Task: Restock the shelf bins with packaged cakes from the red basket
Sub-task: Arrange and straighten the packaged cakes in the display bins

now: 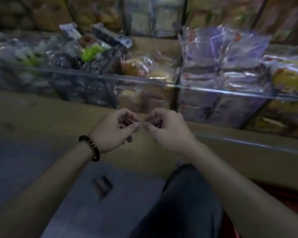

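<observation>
Though blur softens everything, the packaged cakes (pixel 141 67) show plainly in the clear shelf bins (pixel 93 79): golden ones fill the middle bin, just above the hands. Purple-wrapped packs (pixel 225 54) are stacked high in the bin to the right, and yellow packs (pixel 289 79) lie beyond them at the edge of the frame. Dark-wrapped packs (pixel 67 57) with a green scrap among them sit in the bin to the left.

Only a red sliver of the red basket (pixel 229 225) shows at the lower right, between the person's leg (pixel 184 203) and the right forearm.

The left hand (pixel 115 130) and right hand (pixel 165 127) hover close together in front of the middle bin, over the tan shelf ledge (pixel 41 117). On each, the fingers are curled inward with the thumb near the fingertips. The blur hides whether anything is pinched between them. A dark beaded bracelet (pixel 90 147) circles the left wrist.

A small dark object (pixel 102 185) lies on the grey floor (pixel 76 220).
</observation>
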